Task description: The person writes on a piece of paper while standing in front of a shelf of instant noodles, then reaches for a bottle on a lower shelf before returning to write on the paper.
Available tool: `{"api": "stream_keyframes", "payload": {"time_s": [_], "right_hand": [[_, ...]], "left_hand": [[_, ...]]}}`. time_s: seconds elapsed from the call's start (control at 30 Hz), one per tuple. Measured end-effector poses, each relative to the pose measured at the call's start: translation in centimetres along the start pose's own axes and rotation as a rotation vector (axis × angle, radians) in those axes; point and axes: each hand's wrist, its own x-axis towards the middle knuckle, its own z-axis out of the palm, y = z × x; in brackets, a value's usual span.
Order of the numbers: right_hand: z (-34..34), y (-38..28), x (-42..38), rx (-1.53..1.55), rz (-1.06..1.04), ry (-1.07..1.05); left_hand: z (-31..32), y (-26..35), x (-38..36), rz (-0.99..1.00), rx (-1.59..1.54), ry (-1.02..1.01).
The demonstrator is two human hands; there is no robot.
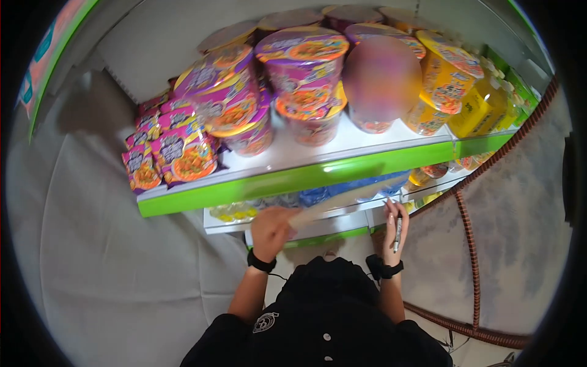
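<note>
My left hand (272,233) is closed on one end of a thin, pale flat sheet (342,199). It is seen nearly edge-on, so I cannot tell whether it is paper or a board. The sheet slants up to the right, in front of the lower shelf. Between the fingers of my right hand (391,229) is a slim light pen (398,235) with dark marks, pointing down. That hand is just below the sheet's right end. Both wrists wear black bands.
Above my hands, a white shelf with a green front edge (306,176) bears stacked purple noodle cups (302,70), yellow cups (449,73) and noodle packets (183,153). A lower shelf (223,225) holds bottles. Grey cloth (116,244) hangs left; a brown-framed panel (513,226) stands right.
</note>
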Motion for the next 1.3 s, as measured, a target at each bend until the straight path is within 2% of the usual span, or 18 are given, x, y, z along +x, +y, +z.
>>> {"api": "stream_keyframes", "payload": {"time_s": [0.07, 0.1, 0.13, 0.2, 0.23, 0.27, 0.33, 0.4, 0.47, 0.53, 0.67, 0.8, 0.87, 0.93, 1.17, 1.23, 1.27, 1.3], "right_hand": [[-1.7, 0.3, -1.8, -0.141, 0.176, 0.044], [-2.6, 1.2, -2.2, -0.226, -0.031, -0.036], [-2.4, 1.3, -2.1, -0.564, -0.064, -0.073], [-1.9, 0.6, -3.8, 0.016, 0.175, -0.173], [-2.2, -0.6, -4.3, -0.113, 0.198, -0.339], [-2.5, -0.7, -5.5, 0.085, 0.421, -0.339], [-1.8, -2.3, -6.6, 0.505, 0.483, -0.508], [-3.9, 1.2, -10.3, 0.459, 0.509, -0.249], [-2.5, -0.6, -11.2, 0.545, 0.578, -0.269], [-0.2, -2.7, -12.0, 0.466, 0.601, -0.234], [0.4, -2.4, -13.9, 0.181, 0.737, -0.144], [2.4, -4.3, -14.7, 0.269, 0.752, -0.062], [3.4, -5.1, -14.8, 0.256, 0.754, -0.057], [3.3, -4.5, -14.8, 0.212, 0.672, -0.17], [6.4, -4.2, -13.2, 0.109, 0.656, -0.187], [7.6, -5.0, -12.9, -0.017, 0.571, -0.157], [7.8, -4.9, -12.9, -0.016, 0.569, -0.157], [7.8, -4.6, -13.0, -0.004, 0.532, -0.112]], "left_hand": [[-1.0, 1.0, -2.1, 0.014, -0.022, -0.18], [-1.5, 1.5, -3.0, -0.001, -0.016, -0.181], [-2.0, 2.3, -4.0, -0.013, -0.095, -0.22], [-3.2, 3.1, -6.0, -0.047, -0.18, -0.254], [-3.9, 3.4, -6.9, -0.136, -0.226, -0.251], [-4.5, 3.7, -7.7, -0.22, -0.272, -0.245], [-5.0, 3.5, -10.7, -0.272, -0.215, -0.176], [-5.7, 4.3, -11.8, -0.739, -0.33, -0.09], [-5.1, 3.4, -13.4, -0.778, -0.44, 0.002], [-4.6, 3.2, -13.5, -0.908, -0.631, 0.13], [-4.1, 2.1, -15.1, -1.062, -0.796, 0.179], [-4.6, 3.3, -15.8, -1.187, -0.924, 0.161], [-5.2, 3.3, -17.3, -1.193, -0.863, 0.117], [-6.0, 3.3, -18.6, -1.189, -0.809, 0.069], [-9.8, 3.7, -20.3, -1.095, -0.761, 0.192], [-10.6, 4.3, -20.8, -0.602, -0.107, 0.135], [-11.3, 4.8, -20.6, -0.6, -0.107, 0.135], [-12.3, 5.7, -20.1, -0.385, 0.094, 0.053]]}}
